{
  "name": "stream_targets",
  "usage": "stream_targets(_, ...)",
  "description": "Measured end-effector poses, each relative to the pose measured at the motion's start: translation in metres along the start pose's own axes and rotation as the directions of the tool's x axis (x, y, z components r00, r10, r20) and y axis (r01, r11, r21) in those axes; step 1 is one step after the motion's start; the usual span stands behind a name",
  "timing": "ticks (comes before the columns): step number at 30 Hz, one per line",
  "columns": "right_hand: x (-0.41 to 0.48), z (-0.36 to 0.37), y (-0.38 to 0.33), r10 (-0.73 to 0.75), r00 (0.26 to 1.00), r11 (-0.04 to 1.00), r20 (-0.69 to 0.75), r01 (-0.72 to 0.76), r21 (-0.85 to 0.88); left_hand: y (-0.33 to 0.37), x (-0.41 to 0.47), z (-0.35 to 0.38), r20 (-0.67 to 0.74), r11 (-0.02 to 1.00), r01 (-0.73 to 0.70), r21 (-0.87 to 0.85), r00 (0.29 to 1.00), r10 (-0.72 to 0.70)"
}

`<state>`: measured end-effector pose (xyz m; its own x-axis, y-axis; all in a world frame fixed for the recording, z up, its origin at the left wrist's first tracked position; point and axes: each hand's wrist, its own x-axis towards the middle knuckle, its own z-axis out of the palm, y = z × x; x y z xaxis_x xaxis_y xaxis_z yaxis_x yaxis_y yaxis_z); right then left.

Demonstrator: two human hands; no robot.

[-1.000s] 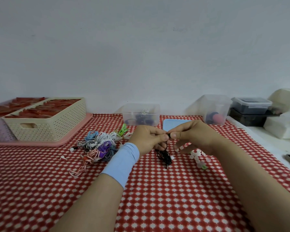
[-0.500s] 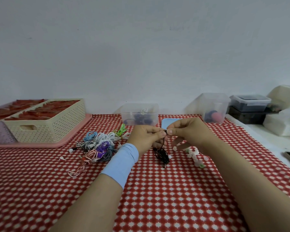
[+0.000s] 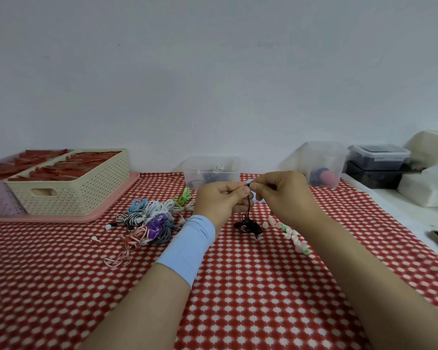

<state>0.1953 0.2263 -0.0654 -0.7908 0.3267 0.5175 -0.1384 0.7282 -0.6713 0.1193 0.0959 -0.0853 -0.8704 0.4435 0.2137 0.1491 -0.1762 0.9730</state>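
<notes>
Two hands on one black earphone [image 3: 249,224]: my left hand [image 3: 220,199] pinches the bud steady, my right hand [image 3: 285,198] pinches its tip, likely seating it. The cord dangles below my fingers [image 3: 243,190] onto the table [image 3: 238,286].

Light soft, even, moderately bright; source not seen. Wall [image 3: 213,72] beyond the hands flat grey, dimmer toward the top corners. Faint soft shadow on the desk [image 3: 238,286] under the left hand [image 3: 220,200] and right hand [image 3: 286,195]. Black cord [image 3: 248,209] between them traceable, fine detail smeared. Clear box [image 3: 211,170] behind the hands slightly soft. Wide-angle stretch at the frame edges: forearms [image 3: 142,311] swell near the bottom.
</notes>
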Motion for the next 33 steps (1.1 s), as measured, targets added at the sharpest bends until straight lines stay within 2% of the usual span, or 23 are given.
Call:
stream_targets(6, 0.0, 0.0, -0.004, 0.174, 0.985, 0.973, 0.017, -0.175, 0.149, 0.006, -0.001, 0.002, -0.033, 0.966, -0.148, 0.21, 0.987, 0.158)
stream_targets(10, -0.001, 0.0, 0.001, 0.31, 0.944, 0.9, 0.116, -0.331, 0.284, 0.003, 0.0, 0.001, 0.029, 0.842, -0.277, 0.464, 0.954, 0.298)
stream_targets(14, -0.003, -0.003, 0.008, 0.406, 0.877, 0.792, 0.257, -0.477, 0.381, 0.001, 0.001, -0.001, 0.176, 0.701, -0.394, 0.595, 0.914, 0.366)
stream_targets(16, -0.003, -0.002, 0.011, 0.408, 0.864, 0.778, 0.293, -0.498, 0.384, 0.0, 0.001, -0.003, 0.214, 0.671, -0.417, 0.613, 0.905, 0.367)
stream_targets(19, -0.004, 0.002, 0.012, 0.37, 0.891, 0.832, 0.264, -0.444, 0.333, -0.005, 0.003, -0.006, 0.165, 0.764, -0.329, 0.554, 0.944, 0.287)
stream_targets(21, -0.003, 0.003, 0.01, 0.33, 0.915, 0.867, 0.233, -0.391, 0.308, -0.008, 0.002, -0.007, 0.075, 0.871, -0.223, 0.439, 0.974, 0.212)
stream_targets(23, -0.002, 0.004, 0.008, 0.288, 0.937, 0.909, 0.198, -0.332, 0.25, -0.008, 0.003, -0.007, 0.013, 0.93, -0.153, 0.335, 0.987, 0.157)
stream_targets(28, -0.002, 0.002, 0.008, 0.217, 0.959, 0.962, 0.182, -0.242, 0.13, -0.008, 0.003, -0.01, 0.04, 0.974, -0.063, 0.218, 0.998, 0.056)
stream_targets(33, -0.002, 0.002, 0.013, 0.26, 0.947, 0.911, 0.187, -0.305, 0.277, -0.007, 0.003, -0.011, 0.058, 0.981, -0.03, 0.191, 0.998, 0.019)
